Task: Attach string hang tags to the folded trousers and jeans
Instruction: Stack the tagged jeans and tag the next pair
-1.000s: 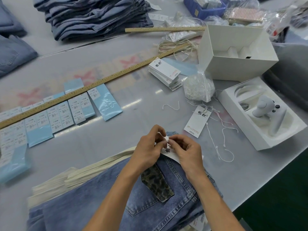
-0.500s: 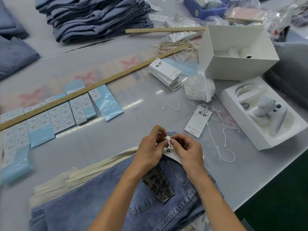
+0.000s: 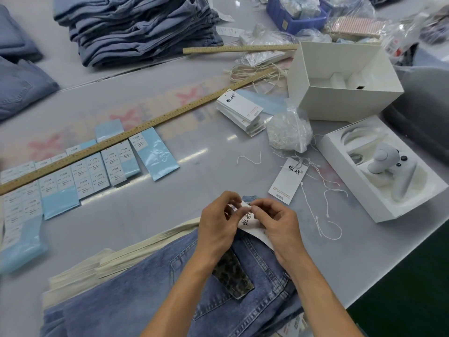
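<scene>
Little has moved: both hands stay over the near jeans [image 3: 150, 305], left hand [image 3: 218, 227] and right hand [image 3: 279, 229] fingers still pinching the hang tag [image 3: 247, 221]. Threading looks unfinished.

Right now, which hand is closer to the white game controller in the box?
Right. The right hand sits on the controller's side of the jeans, pinching the hang tag. The left hand pinches it too, farther away.

Both forearms are bare to the frame's lower edge, with no sleeve showing. The left hand [image 3: 218, 223] and right hand [image 3: 279, 227] are bare, nails short.
</scene>
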`<state>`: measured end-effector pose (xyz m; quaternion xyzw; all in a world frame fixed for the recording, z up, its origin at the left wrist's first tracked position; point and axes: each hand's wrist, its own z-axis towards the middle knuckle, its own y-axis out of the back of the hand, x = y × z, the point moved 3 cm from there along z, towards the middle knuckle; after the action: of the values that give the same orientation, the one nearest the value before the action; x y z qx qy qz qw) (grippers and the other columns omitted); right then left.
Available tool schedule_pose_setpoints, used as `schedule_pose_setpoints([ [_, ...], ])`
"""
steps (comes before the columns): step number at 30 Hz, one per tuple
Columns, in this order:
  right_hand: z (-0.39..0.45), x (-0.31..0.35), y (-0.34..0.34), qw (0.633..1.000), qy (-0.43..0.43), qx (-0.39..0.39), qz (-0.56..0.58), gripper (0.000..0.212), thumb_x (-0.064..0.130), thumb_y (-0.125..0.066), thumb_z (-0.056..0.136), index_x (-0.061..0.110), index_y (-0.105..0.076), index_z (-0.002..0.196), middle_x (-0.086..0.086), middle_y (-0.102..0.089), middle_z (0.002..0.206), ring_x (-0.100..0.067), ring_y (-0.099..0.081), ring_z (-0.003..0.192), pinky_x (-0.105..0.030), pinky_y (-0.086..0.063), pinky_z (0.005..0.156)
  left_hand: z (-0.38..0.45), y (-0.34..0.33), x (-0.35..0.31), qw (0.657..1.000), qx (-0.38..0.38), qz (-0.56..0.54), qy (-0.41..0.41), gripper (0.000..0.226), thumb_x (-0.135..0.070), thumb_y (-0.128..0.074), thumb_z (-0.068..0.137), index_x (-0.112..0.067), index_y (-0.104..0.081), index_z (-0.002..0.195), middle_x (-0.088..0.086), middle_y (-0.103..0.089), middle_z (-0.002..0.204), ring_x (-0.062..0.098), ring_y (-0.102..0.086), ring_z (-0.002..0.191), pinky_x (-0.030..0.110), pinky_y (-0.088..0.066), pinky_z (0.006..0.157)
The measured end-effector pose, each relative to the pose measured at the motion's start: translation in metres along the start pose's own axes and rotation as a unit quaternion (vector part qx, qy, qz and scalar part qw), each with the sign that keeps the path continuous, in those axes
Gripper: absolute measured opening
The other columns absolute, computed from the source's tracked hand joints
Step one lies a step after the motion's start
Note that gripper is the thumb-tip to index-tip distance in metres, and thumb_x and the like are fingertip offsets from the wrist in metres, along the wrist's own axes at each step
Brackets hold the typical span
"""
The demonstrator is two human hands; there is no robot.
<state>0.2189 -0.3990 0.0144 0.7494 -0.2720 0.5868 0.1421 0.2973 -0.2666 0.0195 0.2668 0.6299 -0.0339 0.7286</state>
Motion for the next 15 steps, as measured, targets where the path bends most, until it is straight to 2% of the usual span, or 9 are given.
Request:
schedule_pose_setpoints([
  [2, 0.0, 0.001, 0.002, 0.999, -0.014, 0.007, 0.029, 0.012, 0.002, -0.072, 0.089, 0.012, -0.078, 0.093, -0.013, -0.077, 0.098, -0.025, -0.073, 0.091, -0.031, -0.059, 0.079, 0.0, -0.003, 0.003, 1.0, -0.015, -0.018, 0.009, 0.021, -0.024, -0.083, 0.084, -0.025, -0.064, 0.094, -0.012, -0.065, 0.089, 0.011, -0.06, 0.075, 0.017, -0.046, 0.064],
  [5, 0.0, 0.002, 0.003, 1.0, -0.011, 0.005, 0.02, 0.013, 0.0, -0.072, 0.089, 0.011, -0.079, 0.091, -0.013, -0.077, 0.093, -0.022, -0.073, 0.086, -0.025, -0.057, 0.073, -0.001, -0.008, 0.007, 0.999, -0.007, -0.031, 0.005, 0.017, -0.027, -0.08, 0.087, -0.025, -0.065, 0.093, -0.012, -0.065, 0.09, 0.01, -0.061, 0.083, 0.016, -0.045, 0.069],
  [8, 0.0, 0.002, 0.002, 1.0, -0.011, 0.004, 0.003, 0.012, 0.001, -0.073, 0.087, 0.011, -0.079, 0.091, -0.014, -0.077, 0.093, -0.029, -0.074, 0.089, -0.031, -0.059, 0.08, -0.003, -0.008, 0.01, 0.999, -0.014, -0.03, -0.009, 0.014, -0.03, -0.078, 0.088, -0.025, -0.066, 0.093, -0.012, -0.064, 0.094, 0.01, -0.061, 0.089, 0.015, -0.043, 0.073],
  [11, -0.001, 0.001, 0.002, 1.0, -0.017, -0.005, -0.004, 0.01, 0.004, -0.076, 0.086, 0.011, -0.08, 0.092, -0.015, -0.077, 0.092, -0.03, -0.074, 0.089, -0.033, -0.059, 0.082, -0.002, -0.011, 0.011, 0.999, -0.009, -0.009, -0.033, 0.014, -0.028, -0.075, 0.09, -0.033, -0.063, 0.095, -0.01, -0.061, 0.1, 0.011, -0.059, 0.096, 0.017, -0.043, 0.081],
  [15, -0.003, 0.0, 0.003, 1.0, -0.018, -0.01, -0.01, 0.01, 0.007, -0.077, 0.085, 0.013, -0.08, 0.093, -0.013, -0.078, 0.094, -0.03, -0.074, 0.092, -0.034, -0.059, 0.083, -0.001, -0.013, 0.017, 1.0, 0.019, -0.012, 0.002, 0.018, -0.028, -0.076, 0.09, -0.036, -0.064, 0.1, -0.011, -0.054, 0.111, 0.003, -0.056, 0.1, 0.011, -0.043, 0.083],
])
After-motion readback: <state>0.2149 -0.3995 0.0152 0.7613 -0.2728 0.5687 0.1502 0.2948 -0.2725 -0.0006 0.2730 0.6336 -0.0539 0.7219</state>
